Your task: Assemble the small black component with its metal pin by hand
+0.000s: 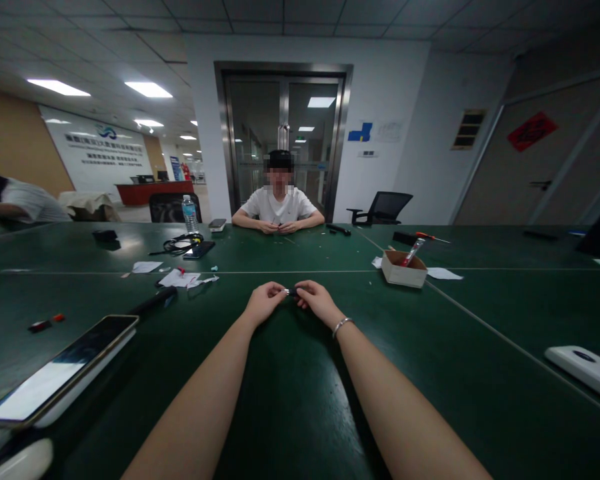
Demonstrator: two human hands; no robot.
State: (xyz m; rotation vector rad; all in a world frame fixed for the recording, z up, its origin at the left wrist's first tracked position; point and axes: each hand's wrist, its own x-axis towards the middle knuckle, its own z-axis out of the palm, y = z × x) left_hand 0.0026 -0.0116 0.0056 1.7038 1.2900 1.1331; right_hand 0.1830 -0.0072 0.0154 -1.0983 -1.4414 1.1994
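Near the middle of the green table (290, 373), my two hands meet at a small dark piece with a shiny metal end (292, 292). My left hand (266, 303) pinches the metal end between thumb and fingertips. On the other side, my right hand (319, 301) grips the dark end, a silver bracelet on its wrist. The piece is too small and too covered by fingers to tell its kind. Both forearms reach in from the bottom edge, and the hands are close to the tabletop.
A phone (65, 370) lies at the left on a white block. Ahead right stands a small box (404, 270) with a tube in it. Paper scraps (180, 278), a cable (180, 244) and a bottle (189, 215) are ahead left. Another person (279, 203) sits opposite, hands on the table.
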